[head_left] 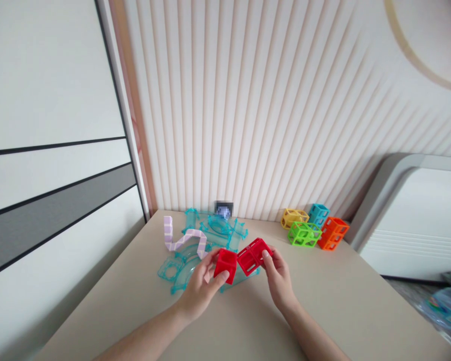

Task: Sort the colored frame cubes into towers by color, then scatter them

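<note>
Red blocks (226,265) number 2: left hand (199,288) and right hand (280,280) each clamp 1 between fingers (207,260).

Our left forearm (150,335) and right forearm (308,332), both bare, reach forward and inward. Our left hand (198,291) and right hand (279,281) are near each other, each gripping between thumb (220,280) and curled fingers (206,261).
</note>
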Demonstrator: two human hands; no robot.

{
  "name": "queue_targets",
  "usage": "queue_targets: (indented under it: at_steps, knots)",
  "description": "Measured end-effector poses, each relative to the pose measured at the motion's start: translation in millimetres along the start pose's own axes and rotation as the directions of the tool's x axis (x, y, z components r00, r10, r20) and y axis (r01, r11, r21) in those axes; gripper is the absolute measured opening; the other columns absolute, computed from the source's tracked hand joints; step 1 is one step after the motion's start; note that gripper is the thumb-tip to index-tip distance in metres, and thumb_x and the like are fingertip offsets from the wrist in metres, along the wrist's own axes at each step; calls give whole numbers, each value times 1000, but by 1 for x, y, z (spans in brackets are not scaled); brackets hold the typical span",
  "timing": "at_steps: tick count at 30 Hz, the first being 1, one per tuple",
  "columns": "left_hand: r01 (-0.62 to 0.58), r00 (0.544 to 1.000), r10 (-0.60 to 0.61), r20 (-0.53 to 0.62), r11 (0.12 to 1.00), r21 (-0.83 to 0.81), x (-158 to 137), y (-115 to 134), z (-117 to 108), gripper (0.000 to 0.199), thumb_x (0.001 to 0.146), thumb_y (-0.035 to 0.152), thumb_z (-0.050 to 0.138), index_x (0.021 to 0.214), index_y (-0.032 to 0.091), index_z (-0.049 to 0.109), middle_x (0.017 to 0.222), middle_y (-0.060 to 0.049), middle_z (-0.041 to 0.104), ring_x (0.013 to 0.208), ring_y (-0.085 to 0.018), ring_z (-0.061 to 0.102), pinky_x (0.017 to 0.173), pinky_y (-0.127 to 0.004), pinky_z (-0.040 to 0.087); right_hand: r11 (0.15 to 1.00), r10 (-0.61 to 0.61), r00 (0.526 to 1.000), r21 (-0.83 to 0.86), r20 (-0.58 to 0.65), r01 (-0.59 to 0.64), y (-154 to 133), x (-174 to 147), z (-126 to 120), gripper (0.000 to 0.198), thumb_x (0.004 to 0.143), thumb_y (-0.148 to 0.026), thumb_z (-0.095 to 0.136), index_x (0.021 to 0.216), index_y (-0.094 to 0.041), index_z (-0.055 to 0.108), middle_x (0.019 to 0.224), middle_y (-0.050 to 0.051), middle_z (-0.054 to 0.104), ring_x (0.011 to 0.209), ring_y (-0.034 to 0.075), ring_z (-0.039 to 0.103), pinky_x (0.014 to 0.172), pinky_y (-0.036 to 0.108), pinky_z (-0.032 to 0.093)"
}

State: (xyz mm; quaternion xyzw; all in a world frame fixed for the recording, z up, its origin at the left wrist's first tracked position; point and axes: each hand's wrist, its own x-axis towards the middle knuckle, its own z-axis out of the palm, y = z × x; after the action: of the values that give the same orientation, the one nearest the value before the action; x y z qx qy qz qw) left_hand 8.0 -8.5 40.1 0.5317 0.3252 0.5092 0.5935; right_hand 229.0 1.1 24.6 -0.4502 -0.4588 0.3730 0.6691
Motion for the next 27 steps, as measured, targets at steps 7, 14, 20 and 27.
queue_targets:
  at_steps: [7,14,20,27]
  knots:
    - [64,993,-73,91,993,95,-3,-7,-5,45,82,41,76,124,27,68,116,-8,74,105,-29,71,92,-40,57,994,30,998,108,-61,-23,4,7,-5,41,82,-59,74,98,-21,74,91,6,76,80,22,69,71,34,60]
    - [86,996,-87,22,994,66,0,-19,-1,60,76,43,81,130,26,62,98,-5,70,88,-26,71,72,-33,59,999,-16,999,42,41,14,4,-3,0,41,84,-59,72,100,-21,72,101,8,77,93,26,71,80,37,59]
    - [72,995,-76,63,996,62,1,-16,-2,46,82,44,76,123,27,64,109,-7,73,102,-28,71,86,-38,58,999,-38,994,8,99,37,2,-7,4,41,87,-60,68,102,-23,72,109,9,76,102,29,70,84,38,58]
    - [51,987,-62,152,996,72,1,-16,-4,54,78,36,82,128,29,64,127,-8,71,117,-31,67,98,-41,54,996,-88,979,36,183,83,-5,-10,7,30,86,-51,73,100,-24,73,119,9,73,109,29,68,89,38,57]
